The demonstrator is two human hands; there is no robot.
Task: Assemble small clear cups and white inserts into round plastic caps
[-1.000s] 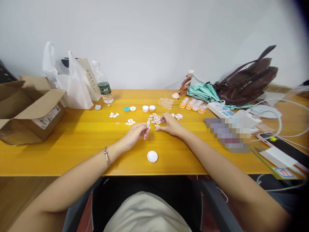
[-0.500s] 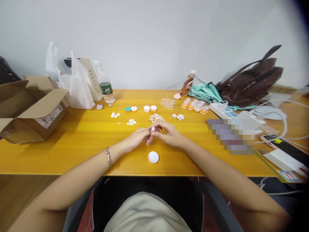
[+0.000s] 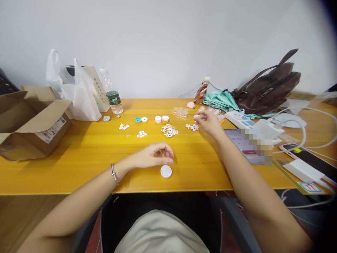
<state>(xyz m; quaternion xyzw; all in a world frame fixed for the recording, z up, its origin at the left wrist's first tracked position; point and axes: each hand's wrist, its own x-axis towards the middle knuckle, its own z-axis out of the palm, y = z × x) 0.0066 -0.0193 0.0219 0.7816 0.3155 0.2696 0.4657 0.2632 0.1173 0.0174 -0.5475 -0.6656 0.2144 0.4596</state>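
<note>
My left hand point(image 3: 158, 155) hovers over the desk, fingers loosely curled and thumb apart, with nothing visible in it. Just below its fingertips lies a round white cap-like piece point(image 3: 166, 171), flat on the wood. My right hand point(image 3: 209, 122) reaches out to the right, its fingertips pinched together. Whatever they hold is too small to make out. Close to those fingertips sits a small pile of white perforated pieces point(image 3: 192, 127). Behind the hand, clear cups with orange bases point(image 3: 222, 117) are partly covered. A larger heap of white openwork pieces point(image 3: 169, 130) lies mid-desk.
Small white discs point(image 3: 141, 134), white knobbed pieces point(image 3: 123, 126), a teal ring point(image 3: 138, 120), white round caps point(image 3: 158, 119) and clear rings point(image 3: 180, 112) lie across the desk. A cardboard box point(image 3: 50, 130) and water bottle point(image 3: 113, 95) stand left; a phone point(image 3: 237, 138) and power strip point(image 3: 240, 119) lie right.
My hands have parted. The right has moved forward and right to the small perforated pile; the left has opened. The small white piece held between them is out of my left hand.
</note>
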